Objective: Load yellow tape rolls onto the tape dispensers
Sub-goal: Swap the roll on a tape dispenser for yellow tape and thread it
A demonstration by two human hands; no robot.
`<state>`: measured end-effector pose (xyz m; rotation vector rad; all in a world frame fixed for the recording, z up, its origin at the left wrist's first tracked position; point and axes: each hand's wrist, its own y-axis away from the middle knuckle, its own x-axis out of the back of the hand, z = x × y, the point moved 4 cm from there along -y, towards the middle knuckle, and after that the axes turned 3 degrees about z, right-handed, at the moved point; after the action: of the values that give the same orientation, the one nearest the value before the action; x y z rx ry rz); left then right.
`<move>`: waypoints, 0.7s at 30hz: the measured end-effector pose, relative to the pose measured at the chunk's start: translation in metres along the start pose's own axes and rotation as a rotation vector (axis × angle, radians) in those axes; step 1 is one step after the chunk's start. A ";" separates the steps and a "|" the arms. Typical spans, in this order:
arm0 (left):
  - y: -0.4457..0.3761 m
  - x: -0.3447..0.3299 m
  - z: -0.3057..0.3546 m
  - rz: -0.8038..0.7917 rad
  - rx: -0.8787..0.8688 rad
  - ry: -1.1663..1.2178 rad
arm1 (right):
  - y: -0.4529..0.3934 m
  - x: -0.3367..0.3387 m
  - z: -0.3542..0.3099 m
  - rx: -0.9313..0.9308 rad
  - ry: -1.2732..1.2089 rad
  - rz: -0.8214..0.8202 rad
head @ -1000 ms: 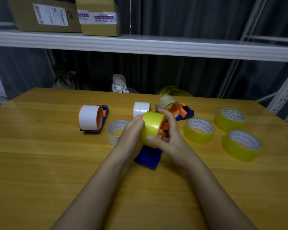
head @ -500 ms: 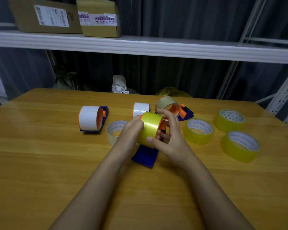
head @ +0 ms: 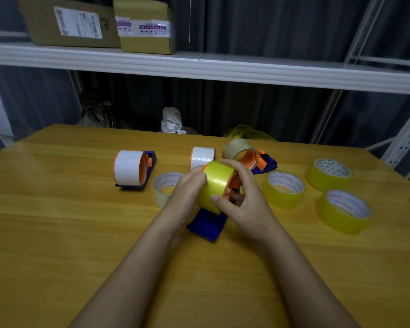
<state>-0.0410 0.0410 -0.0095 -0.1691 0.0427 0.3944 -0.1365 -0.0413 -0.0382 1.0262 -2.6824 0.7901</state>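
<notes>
Sitting on the orange hub of a blue dispenser, the yellow tape roll is raised just above the desk at its centre. The left hand cups its left side, fingers curled, likely to brace it. The right hand pinches the roll between thumb and fingers, probably seating it. Three spare yellow rolls lie flat at right, within reach

Storeroom, labelled cartons on metal shelving (packing area), wooden table
</notes>
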 end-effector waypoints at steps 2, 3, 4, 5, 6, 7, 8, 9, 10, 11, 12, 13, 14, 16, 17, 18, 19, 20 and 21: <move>0.001 0.000 -0.001 -0.004 -0.003 0.004 | -0.001 0.002 0.002 -0.026 -0.001 0.030; 0.001 -0.001 -0.001 -0.006 0.005 -0.004 | -0.001 0.002 0.003 -0.049 0.011 0.049; 0.001 -0.001 -0.002 -0.005 0.008 -0.020 | -0.002 0.003 0.003 -0.071 0.018 0.068; 0.001 -0.001 -0.001 -0.009 0.008 -0.037 | -0.002 0.004 0.003 -0.091 0.009 0.088; 0.001 -0.002 0.000 -0.012 0.003 -0.046 | -0.001 0.005 0.002 -0.107 -0.014 0.108; 0.001 -0.002 0.001 -0.009 -0.002 -0.046 | -0.001 0.006 0.002 -0.124 -0.033 0.122; 0.000 -0.002 0.001 -0.011 -0.008 -0.043 | -0.002 0.007 0.002 -0.135 -0.051 0.127; 0.001 -0.002 0.002 -0.009 -0.008 -0.039 | -0.002 0.007 0.002 -0.136 -0.071 0.114; 0.001 -0.002 0.002 -0.005 -0.009 -0.031 | -0.001 0.006 0.001 -0.122 -0.087 0.079; 0.001 -0.001 0.003 0.000 -0.010 -0.019 | -0.001 0.004 0.000 -0.095 -0.088 0.034; 0.001 -0.001 0.003 0.004 -0.007 -0.014 | 0.000 0.003 0.000 -0.068 -0.069 -0.008; 0.002 -0.001 0.003 -0.001 0.002 -0.012 | 0.001 0.002 -0.001 -0.043 -0.051 -0.035; 0.002 -0.001 0.002 -0.009 0.008 -0.004 | 0.001 0.001 -0.001 -0.027 -0.045 -0.041; 0.002 -0.002 0.004 -0.012 0.008 0.010 | 0.001 0.001 -0.002 -0.012 -0.044 -0.011; 0.002 -0.001 0.004 -0.002 0.001 0.018 | 0.000 0.002 -0.002 -0.017 -0.033 0.009; 0.002 -0.001 0.004 -0.009 -0.011 0.023 | 0.000 0.003 -0.001 -0.031 -0.020 0.030; 0.002 -0.002 0.004 -0.020 -0.021 0.027 | -0.001 0.004 -0.001 -0.053 -0.006 0.051; 0.002 -0.003 0.004 -0.027 -0.020 0.021 | -0.001 0.005 0.000 -0.079 -0.003 0.069; 0.001 -0.003 0.003 -0.032 -0.016 0.009 | -0.001 0.006 0.000 -0.107 -0.026 0.083</move>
<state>-0.0443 0.0416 -0.0064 -0.1871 0.0457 0.3619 -0.1398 -0.0453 -0.0359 0.9121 -2.7710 0.6439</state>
